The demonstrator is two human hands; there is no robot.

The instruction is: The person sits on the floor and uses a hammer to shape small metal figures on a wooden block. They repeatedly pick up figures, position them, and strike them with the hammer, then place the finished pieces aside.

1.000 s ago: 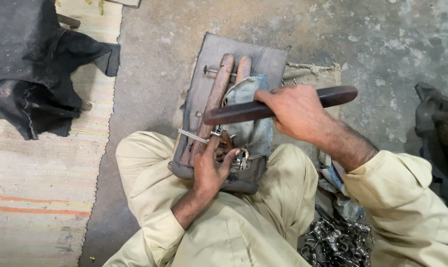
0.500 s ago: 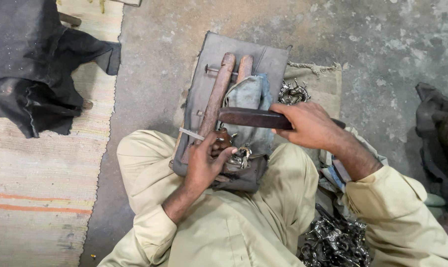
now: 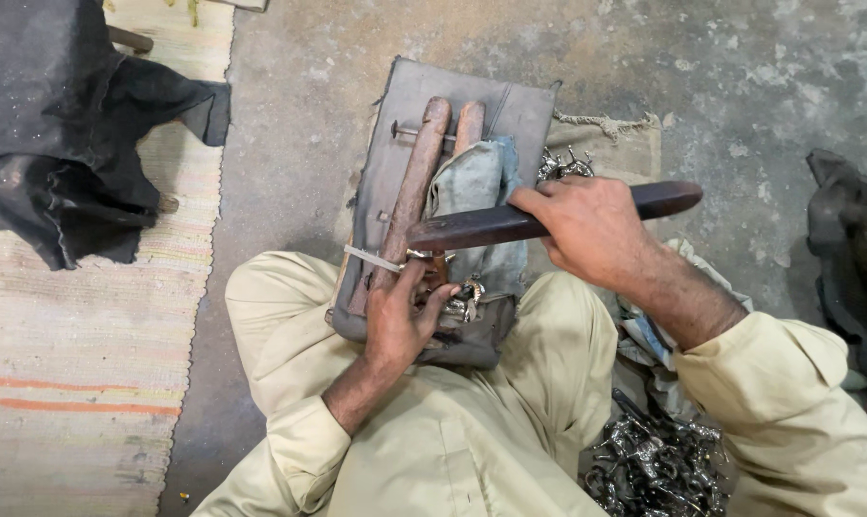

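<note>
Wooden block: on lap.
Right hand: fist closed around dark bar above block.
Left hand: fingers pinch small metal piece on block.

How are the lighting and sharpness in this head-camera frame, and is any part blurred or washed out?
Head view: soft, even light, no glare; the right hand and its dark bar look sharp, as does the left hand; the black cloth loses detail in shadow; slight wide-angle bend at the edges.

A wooden clamp lies on the board across the lap, metal pieces heaped right.
</note>
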